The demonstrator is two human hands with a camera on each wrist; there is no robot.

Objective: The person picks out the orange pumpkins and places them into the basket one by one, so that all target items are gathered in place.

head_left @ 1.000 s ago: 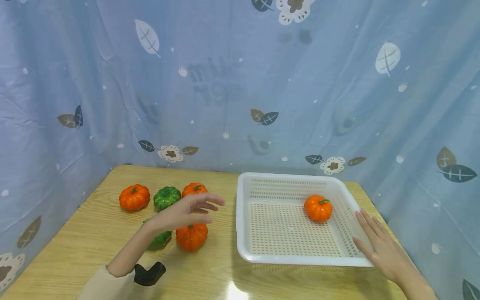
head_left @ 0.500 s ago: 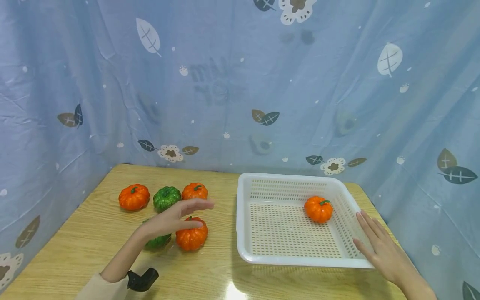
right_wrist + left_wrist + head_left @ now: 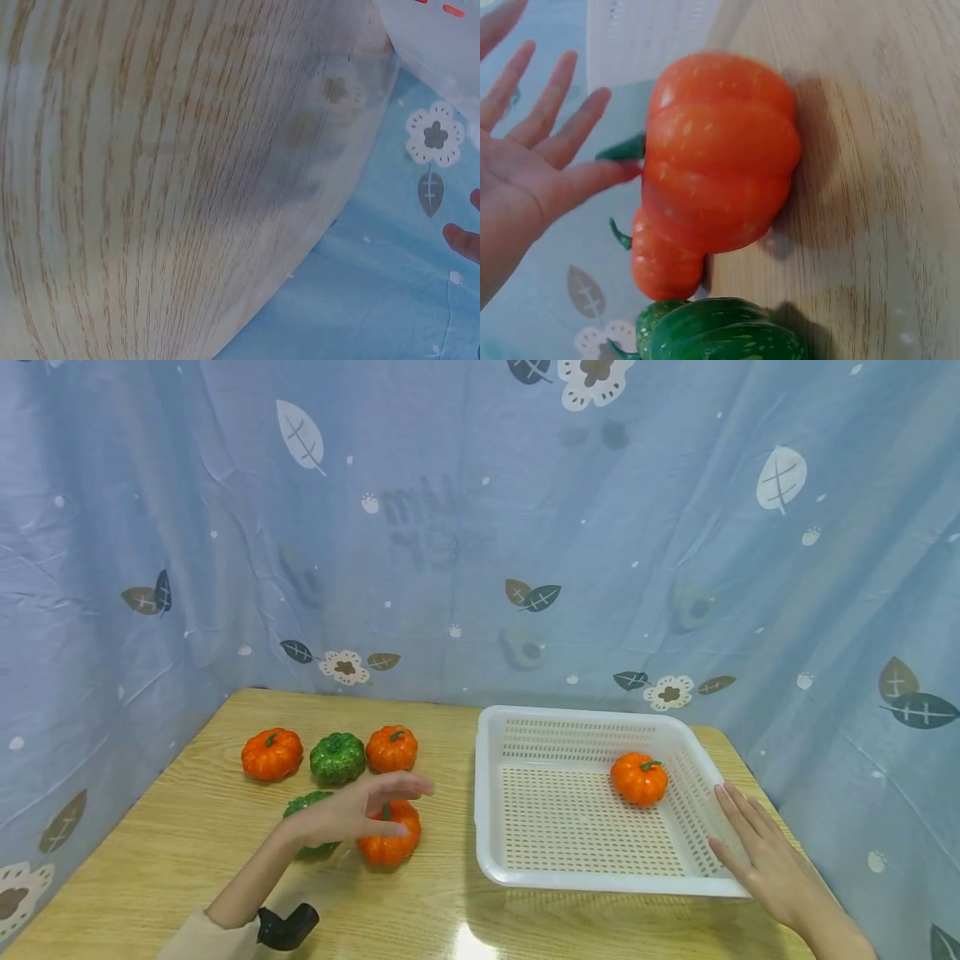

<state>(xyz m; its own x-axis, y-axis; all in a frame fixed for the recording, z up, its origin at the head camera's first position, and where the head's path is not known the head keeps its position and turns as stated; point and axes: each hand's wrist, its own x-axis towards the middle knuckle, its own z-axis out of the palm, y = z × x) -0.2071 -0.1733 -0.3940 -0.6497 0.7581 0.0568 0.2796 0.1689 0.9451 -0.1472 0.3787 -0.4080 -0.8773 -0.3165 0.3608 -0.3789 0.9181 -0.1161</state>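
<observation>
My left hand (image 3: pixel 360 810) hovers over the nearest orange pumpkin (image 3: pixel 390 847), fingers spread and loosely bent. In the left wrist view the same orange pumpkin (image 3: pixel 720 150) fills the middle, and the thumb tip is right beside its green stem (image 3: pixel 624 148). The hand holds nothing. A green pumpkin (image 3: pixel 303 803) is partly covered by the left wrist. My right hand (image 3: pixel 772 860) rests with straight fingers along the right rim of a white plastic basket (image 3: pixel 585 881). Inside the basket, toward its right side, sits one orange pumpkin (image 3: pixel 637 781).
Behind the left hand stand an orange pumpkin (image 3: pixel 272 754), a green pumpkin (image 3: pixel 337 757) and another orange pumpkin (image 3: pixel 392 748) in a row. The wooden table (image 3: pixel 135 868) is bordered by a patterned blue curtain (image 3: pixel 450 527) at the back and both sides.
My left hand has moved down and slightly left onto the nearest orange pumpkin, uncovering the orange pumpkin behind it. The right hand stays at the basket's rim.
</observation>
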